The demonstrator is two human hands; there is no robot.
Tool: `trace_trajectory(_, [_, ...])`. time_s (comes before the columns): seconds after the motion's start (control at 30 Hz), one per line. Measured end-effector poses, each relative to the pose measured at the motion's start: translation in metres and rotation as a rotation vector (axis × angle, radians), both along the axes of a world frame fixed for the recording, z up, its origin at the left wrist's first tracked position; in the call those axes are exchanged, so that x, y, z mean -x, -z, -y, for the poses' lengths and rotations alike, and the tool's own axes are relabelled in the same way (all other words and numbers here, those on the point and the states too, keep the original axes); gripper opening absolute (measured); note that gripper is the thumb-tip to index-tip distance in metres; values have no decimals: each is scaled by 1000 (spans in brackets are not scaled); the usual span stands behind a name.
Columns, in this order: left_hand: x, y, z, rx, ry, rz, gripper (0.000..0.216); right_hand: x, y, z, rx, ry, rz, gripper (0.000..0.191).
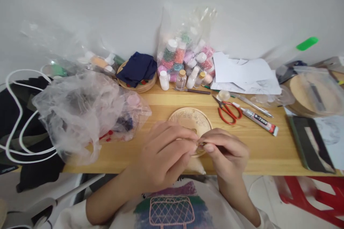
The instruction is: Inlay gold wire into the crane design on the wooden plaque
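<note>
A round wooden embroidery hoop (189,120) with pale fabric and a faint drawn pattern lies on the wooden table (161,103), partly covered by both hands. My left hand (163,155) and my right hand (227,150) meet over the hoop's near edge. Their fingertips pinch together at one spot, closed on something too small to make out.
Red-handled scissors (228,111), a glue tube (259,121) and a thin pen lie right of the hoop. A bag of bead bottles (182,57) stands at the back, a second hoop with dark blue cloth (137,69) beside it. A crumpled plastic bag (80,111) fills the left.
</note>
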State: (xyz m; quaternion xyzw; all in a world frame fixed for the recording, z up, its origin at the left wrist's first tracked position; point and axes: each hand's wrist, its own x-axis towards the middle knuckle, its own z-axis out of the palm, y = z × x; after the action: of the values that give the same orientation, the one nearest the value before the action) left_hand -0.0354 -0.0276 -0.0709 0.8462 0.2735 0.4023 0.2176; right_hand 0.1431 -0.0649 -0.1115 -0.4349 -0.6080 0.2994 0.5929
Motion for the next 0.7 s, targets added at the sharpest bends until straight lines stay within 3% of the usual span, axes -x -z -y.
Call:
trace_trajectory(0.1, [9,15,-2,35,-73,-71,10,-13,5,-4,71,23,88,10])
trace_trajectory(0.17, [17,31,-4,51,-174,-151,10,-26,14,-10,177,122,191,8])
trace_trajectory(0.23, [26,49,-7,71,-275,-210,11,-41,26,-17,334,277,317,21])
trace_trajectory(0.37, [35,76,-11,190,-277,-263,14,-58,48,-25,533,400,450,31])
trace_trajectory(0.47, [34,82,-13,238,-226,-288,14,-58,55,-27,582,393,533,34])
trace_trajectory(0.7, [31,84,-34,308,-186,-295,15,-44,49,-18,585,364,691,33])
